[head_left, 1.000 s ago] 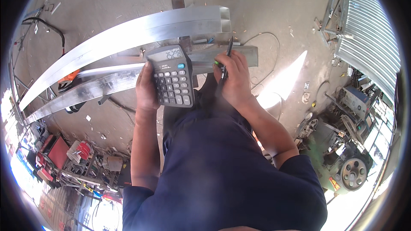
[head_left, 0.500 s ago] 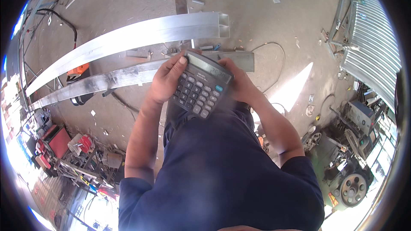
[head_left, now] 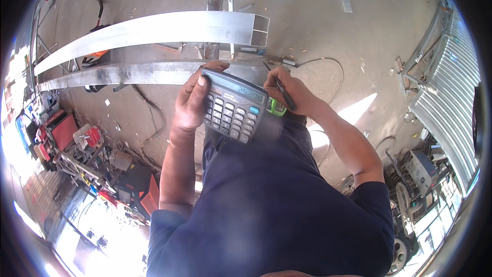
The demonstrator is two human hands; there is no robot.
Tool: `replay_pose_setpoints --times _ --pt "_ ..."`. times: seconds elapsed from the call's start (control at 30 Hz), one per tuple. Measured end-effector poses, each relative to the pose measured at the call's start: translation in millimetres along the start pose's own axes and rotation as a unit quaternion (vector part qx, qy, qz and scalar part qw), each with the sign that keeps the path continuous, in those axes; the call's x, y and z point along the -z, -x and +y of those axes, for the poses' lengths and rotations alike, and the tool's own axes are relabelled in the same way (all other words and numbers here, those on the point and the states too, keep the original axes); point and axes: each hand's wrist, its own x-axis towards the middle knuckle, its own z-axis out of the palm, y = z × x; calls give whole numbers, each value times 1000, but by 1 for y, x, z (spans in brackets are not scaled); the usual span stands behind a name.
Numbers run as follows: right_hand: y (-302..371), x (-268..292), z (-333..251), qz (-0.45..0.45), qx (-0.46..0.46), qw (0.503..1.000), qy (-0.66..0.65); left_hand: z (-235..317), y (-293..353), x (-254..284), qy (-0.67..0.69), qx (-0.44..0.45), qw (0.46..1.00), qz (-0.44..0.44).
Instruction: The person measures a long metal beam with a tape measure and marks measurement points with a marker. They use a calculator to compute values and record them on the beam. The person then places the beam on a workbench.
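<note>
A dark grey calculator with a lit display is tilted in front of me. My left hand grips its left edge, the thumb on the upper left corner. Raised beside its right edge, my right hand is closed round a dark pen, whose tip points up and to the left. Below that hand shows a small bright green object with a dark inset, partly hidden; I cannot make out its kind or what holds it.
Ahead, a long silver rectangular tube and a greyer bar lie side by side. Corrugated metal sheeting stands at right. Tools and a red box crowd the left. A cable curls on the floor.
My right hand has moved off the calculator's right edge and now shows a pen. The green object has come into view. The calculator has shifted slightly left with my left hand.
</note>
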Motion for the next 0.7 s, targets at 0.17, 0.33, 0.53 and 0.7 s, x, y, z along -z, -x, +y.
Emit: replay_pose_setpoints --times 0.17,0.33,0.53,0.7 --pt "15 -13 7 78 -40 996 -6 -13 0 -2 -10 26 1000 5" --pt "-3 40 10 115 -4 987 110 -14 -16 20 -166 43 985 -8" --pt "-55 81 28 101 -19 968 228 -36 -50 47 -334 -31 938 -91" --pt "-80 79 45 85 -17 974 209 -62 -75 51 -384 -51 918 -91"
